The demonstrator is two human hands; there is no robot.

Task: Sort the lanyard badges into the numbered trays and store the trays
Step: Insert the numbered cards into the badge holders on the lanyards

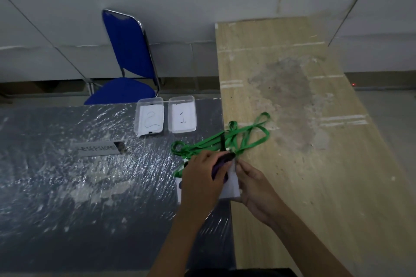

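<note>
The white badge (231, 183) lies at the seam where the plastic-wrapped grey table (67, 186) meets the wooden table (326, 164). It stands on its long axis, which runs toward the far edge, with its clip end pointing away from the person. Both hands hold it: the left hand (200, 177) curls over its left side and grips a dark purple strap (219, 167) there, while the right hand (252, 184) pinches the badge's upper right corner with thumb and fingertips. From the top of the badge a tangle of green lanyards (227, 139) spreads away across the seam, its loops reaching onto the wood toward the right. Further off, at the far edge of the grey table, two clear trays sit side by side just apart: the tray marked 2 (149, 119) on the left, the tray marked 1 (182, 117) on the right. A grey name plate (99, 148) lies left of the lanyards. A blue chair (128, 58) stands beyond the far edge.
</note>
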